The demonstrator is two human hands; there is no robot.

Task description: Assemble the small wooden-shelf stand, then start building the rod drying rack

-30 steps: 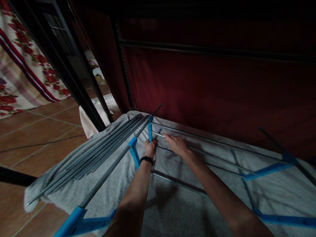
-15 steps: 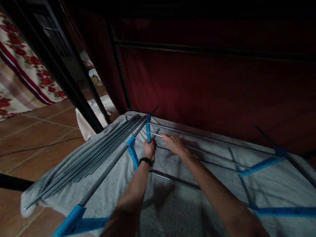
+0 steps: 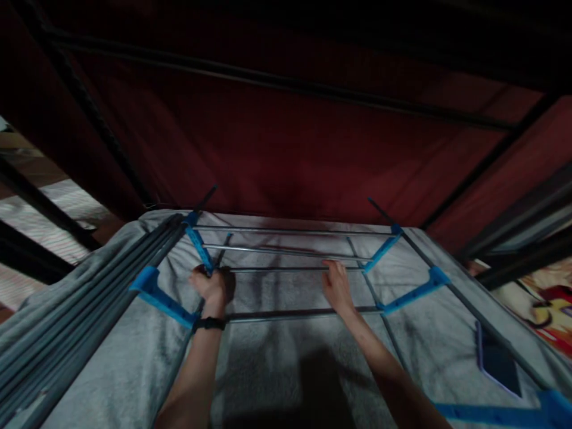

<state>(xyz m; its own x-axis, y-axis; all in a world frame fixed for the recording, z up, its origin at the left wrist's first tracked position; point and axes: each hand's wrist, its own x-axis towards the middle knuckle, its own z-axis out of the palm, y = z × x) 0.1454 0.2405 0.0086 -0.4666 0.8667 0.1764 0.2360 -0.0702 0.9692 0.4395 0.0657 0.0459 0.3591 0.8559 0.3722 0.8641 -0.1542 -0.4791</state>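
Observation:
A metal rack frame with grey rods and blue plastic connectors (image 3: 384, 250) lies on a grey towel (image 3: 277, 369). My left hand (image 3: 211, 286), with a black wristband, is closed around the lower end of a blue connector (image 3: 199, 250) where a cross rod meets it. Farther right, my right hand (image 3: 336, 285) rests its fingers on a thin cross rod (image 3: 277, 269), close to the right blue connector. A bundle of loose grey rods (image 3: 84, 322) lies along the towel's left side.
A dark red fabric wall (image 3: 286, 149) with black metal bars stands close behind the frame. A phone (image 3: 498, 360) lies on the towel at the right. Striped cloth (image 3: 27, 280) shows at far left, patterned fabric (image 3: 545, 304) at far right.
The view has swung right and tilted up. My right hand slid along the cross rod from the left end to the right part. My left hand stayed on the blue connector.

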